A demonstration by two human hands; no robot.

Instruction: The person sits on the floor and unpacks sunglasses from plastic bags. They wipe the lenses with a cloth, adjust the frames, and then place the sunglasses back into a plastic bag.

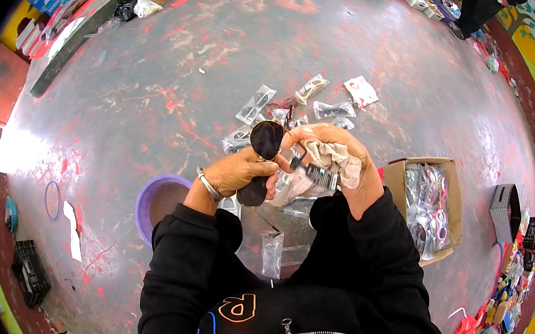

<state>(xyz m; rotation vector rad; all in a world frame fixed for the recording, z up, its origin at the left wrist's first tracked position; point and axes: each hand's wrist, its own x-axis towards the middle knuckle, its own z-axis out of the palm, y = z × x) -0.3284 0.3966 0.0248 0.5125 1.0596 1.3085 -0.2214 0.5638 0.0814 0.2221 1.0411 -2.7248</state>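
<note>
I have the dark sunglasses (265, 141) up between the two hands, their long axis running nearly away from the wearer: one lens lies beyond the left thumb, the other on the near side of it. The broad faces of both lenses show to my camera, and a thin temple arm sticks out from the near end, slanting toward the wearer and rightward. The left hand (234, 172), with a silver bracelet (208, 185) at its wrist, grasps the frame around the middle. The right hand (359, 149) clutches a crumpled beige cloth (332, 160); its fingertips appear to touch the frame by the far lens, though blur there leaves me unsure. A black-and-white tag (316, 175) hangs by the cloth.

Together the hands and cloth block part of my view of the bagged glasses (255, 103) spread just ahead. Farther ahead of the right hand lies a white packet (360, 91). A purple basin (147, 200) sits left of the left hand, and an open cardboard box (454, 215) of wrapped glasses stands right of the right hand, with a patterned basket (503, 213) beyond it. A clear packet (271, 254) lies nearer the wearer than both hands.
</note>
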